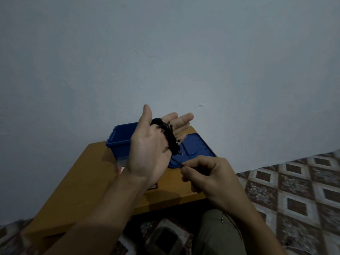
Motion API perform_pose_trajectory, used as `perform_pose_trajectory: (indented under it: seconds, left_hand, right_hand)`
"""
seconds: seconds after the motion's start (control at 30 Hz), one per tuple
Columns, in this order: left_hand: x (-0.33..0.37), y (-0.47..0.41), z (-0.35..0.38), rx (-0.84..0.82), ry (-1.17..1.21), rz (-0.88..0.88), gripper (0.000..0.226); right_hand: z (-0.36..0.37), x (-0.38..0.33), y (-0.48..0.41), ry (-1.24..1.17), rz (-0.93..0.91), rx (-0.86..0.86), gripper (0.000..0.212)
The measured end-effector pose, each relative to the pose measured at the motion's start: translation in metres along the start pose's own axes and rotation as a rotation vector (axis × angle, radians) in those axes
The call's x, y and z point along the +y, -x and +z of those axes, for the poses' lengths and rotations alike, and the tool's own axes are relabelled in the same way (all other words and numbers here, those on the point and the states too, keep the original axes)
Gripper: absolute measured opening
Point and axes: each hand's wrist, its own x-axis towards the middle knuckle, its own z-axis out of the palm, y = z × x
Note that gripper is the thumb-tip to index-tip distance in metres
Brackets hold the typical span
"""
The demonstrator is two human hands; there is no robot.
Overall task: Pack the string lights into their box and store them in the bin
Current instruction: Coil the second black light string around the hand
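Observation:
My left hand (150,144) is raised palm up over the table, fingers straight. Black string lights (168,137) are wound in a thick coil around its palm. A loose strand runs down from the coil to my right hand (207,175), which pinches the wire between thumb and fingertips. Behind my left hand stands the open blue bin (119,139). The blue lid (195,148) lies flat beside it on the right. A small box (120,168) with white and red print lies on the table, mostly hidden under my left wrist.
A low wooden table (88,181) stands against a plain grey wall (165,52). Patterned floor covering (294,190) spreads to the right and in front. My knee (217,232) in olive trousers is just below the table's near edge.

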Motion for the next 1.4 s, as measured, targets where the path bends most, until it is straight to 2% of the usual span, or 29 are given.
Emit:
perform_pose_trajectory:
  seconds: [0.17, 0.37, 0.47, 0.6, 0.67, 0.77, 0.83, 0.97, 1.07, 1.23, 1.4]
  left_hand:
    - [-0.006, -0.002, -0.002, -0.003, -0.19, -0.124, 0.1]
    - [-0.007, -0.001, 0.004, 0.042, -0.331, -0.247, 0.092]
    - [-0.01, -0.002, 0.001, 0.039, -0.396, -0.293, 0.097]
    - [-0.017, -0.003, -0.003, 0.046, -0.487, -0.344, 0.084]
    - [-0.017, 0.0, -0.001, 0.039, -0.538, -0.378, 0.07]
    - [-0.016, 0.003, 0.002, 0.021, -0.586, -0.465, 0.077]
    - [-0.018, 0.003, -0.002, 0.005, -0.557, -0.506, 0.068]
    - [-0.02, 0.002, -0.007, -0.112, -0.634, -0.54, 0.097]
    - [-0.015, 0.004, -0.004, -0.154, -0.682, -0.581, 0.094]
    - [-0.013, 0.004, -0.009, -0.183, -0.719, -0.639, 0.097]
    - [-0.011, 0.007, -0.013, -0.278, -0.701, -0.691, 0.109]
  right_hand:
    - [0.001, -0.002, 0.0, -0.005, -0.036, 0.075, 0.01]
    - [-0.004, -0.001, 0.0, 0.006, -0.046, 0.072, 0.013]
    - [-0.005, 0.001, -0.001, 0.004, -0.026, 0.058, 0.011]
    - [-0.006, -0.001, 0.0, -0.026, -0.006, -0.001, 0.01]
    - [-0.007, -0.002, 0.0, -0.03, -0.013, -0.011, 0.013]
    - [-0.009, -0.003, 0.0, -0.023, -0.022, 0.018, 0.013]
    - [-0.009, -0.004, 0.0, -0.012, -0.041, 0.029, 0.012]
    - [-0.007, -0.007, 0.001, -0.007, -0.091, 0.033, 0.015]
    - [-0.006, -0.007, 0.002, 0.14, -0.166, 0.049, 0.014]
    - [-0.008, -0.003, 0.0, 0.409, -0.331, 0.231, 0.009]
    - [-0.013, -0.001, -0.003, 0.451, -0.411, 0.362, 0.008]
